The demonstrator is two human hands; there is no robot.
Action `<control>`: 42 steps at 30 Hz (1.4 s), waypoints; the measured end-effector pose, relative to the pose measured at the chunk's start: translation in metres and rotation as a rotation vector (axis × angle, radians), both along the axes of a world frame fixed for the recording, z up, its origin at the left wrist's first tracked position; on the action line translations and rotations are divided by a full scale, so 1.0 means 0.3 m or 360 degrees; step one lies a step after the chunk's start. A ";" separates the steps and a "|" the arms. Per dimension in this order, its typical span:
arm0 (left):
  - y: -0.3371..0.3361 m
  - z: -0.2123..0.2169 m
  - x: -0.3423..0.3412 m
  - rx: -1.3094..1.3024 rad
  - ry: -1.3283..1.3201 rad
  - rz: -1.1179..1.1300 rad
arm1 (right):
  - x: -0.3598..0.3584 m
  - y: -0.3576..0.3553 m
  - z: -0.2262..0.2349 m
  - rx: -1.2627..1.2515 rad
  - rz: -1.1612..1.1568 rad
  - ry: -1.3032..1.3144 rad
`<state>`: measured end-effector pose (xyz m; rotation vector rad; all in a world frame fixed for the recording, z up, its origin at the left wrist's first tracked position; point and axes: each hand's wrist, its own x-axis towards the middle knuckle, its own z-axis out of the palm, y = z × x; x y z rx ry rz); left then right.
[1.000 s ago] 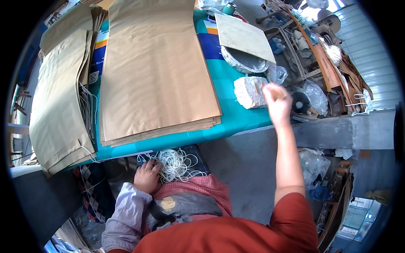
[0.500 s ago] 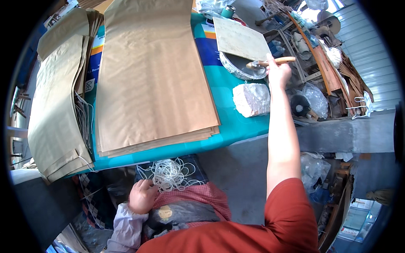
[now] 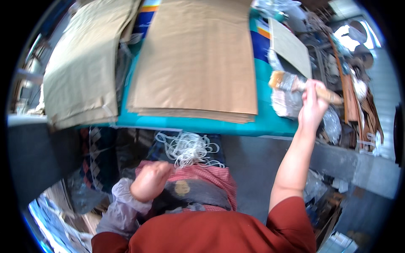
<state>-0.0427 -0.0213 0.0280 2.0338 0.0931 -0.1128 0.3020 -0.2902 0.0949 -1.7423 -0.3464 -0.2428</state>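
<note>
My right hand (image 3: 313, 103) grips the wooden handle of a flat paintbrush (image 3: 292, 82), its tan bristles pointing left over the table's right side. Below the brush sits a pale block (image 3: 286, 104), partly hidden by it. Just behind is a basin (image 3: 275, 60), mostly covered by a pale flat board (image 3: 291, 44). My left hand (image 3: 152, 181) hovers above my lap with fingers curled; blur hides whether anything is in them. Beyond it, a tangle of white cord (image 3: 190, 148) lies at my knees. A stack of brown paper sheets (image 3: 196, 59) fills the table's middle.
Another stack of brown paper (image 3: 82, 67) hangs over the table's left front edge. Teal sheeting (image 3: 270, 126) covers the tabletop. Wooden boards and plastic bags (image 3: 333, 126) crowd the right side. A patterned cloth (image 3: 99, 156) hangs below the table at left.
My right hand has lifted the paintbrush out of the basin and drawn it nearer, above the block. My left hand has shifted off the cord's edge. The whole view has also turned.
</note>
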 end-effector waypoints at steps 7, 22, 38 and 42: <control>0.185 0.002 0.119 0.1334 -0.0139 0.0220 | -0.389 0.527 -0.077 -0.0452 0.1130 -0.0351; 0.202 -0.092 0.251 0.1369 -0.0159 0.0174 | -0.361 0.648 -0.178 -0.0492 0.0905 0.0096; 0.183 -0.083 0.275 0.1336 -0.0087 0.0174 | -0.109 0.247 -0.194 -0.1007 0.0174 0.0157; 0.156 -0.031 0.249 0.1106 -0.0324 0.0297 | -0.091 -0.011 -0.063 0.0547 0.0224 0.0331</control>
